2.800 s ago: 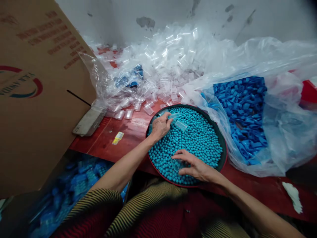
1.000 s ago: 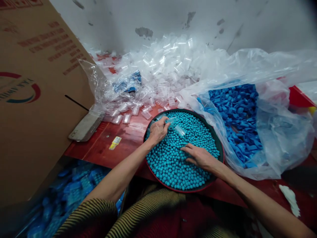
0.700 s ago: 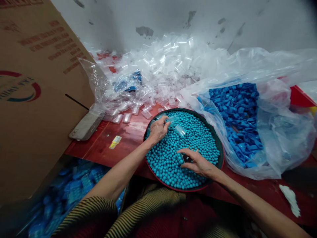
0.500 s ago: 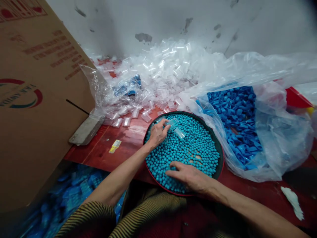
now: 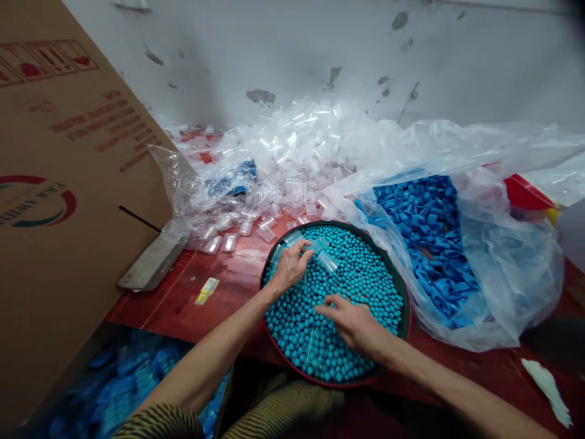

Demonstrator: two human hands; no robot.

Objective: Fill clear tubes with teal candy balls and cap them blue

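Note:
A round dark tray with a red outer edge (image 5: 408, 305) holds a layer of small turquoise beads (image 5: 365, 268). My left hand (image 5: 291, 267) is at the tray's left side, thumb and fingers closed on a small clear plastic case (image 5: 319, 245). Just below that case, another clear plastic case (image 5: 327, 262) lies on the beads. Over the middle right of the beads is my right hand (image 5: 351, 320), its fingers stretched out and nothing visible in them. Near the tray's front, a faint clear case (image 5: 314, 346) lies among the beads.
Clear cases (image 5: 292, 146) are heaped behind the tray. Blue plastic parts (image 5: 425, 238) fill an open clear bag (image 5: 507, 268) at right. A cardboard box (image 5: 82, 244) and a grey block (image 5: 153, 262) stand left. Blue bead-filled pieces (image 5: 132, 384) lie below the red table (image 5: 178, 311).
My right hand held a clear case with beads 0.7 s ago; now that hand appears free and a case lies near the front. My left hand keeps its place. The view has tilted up.

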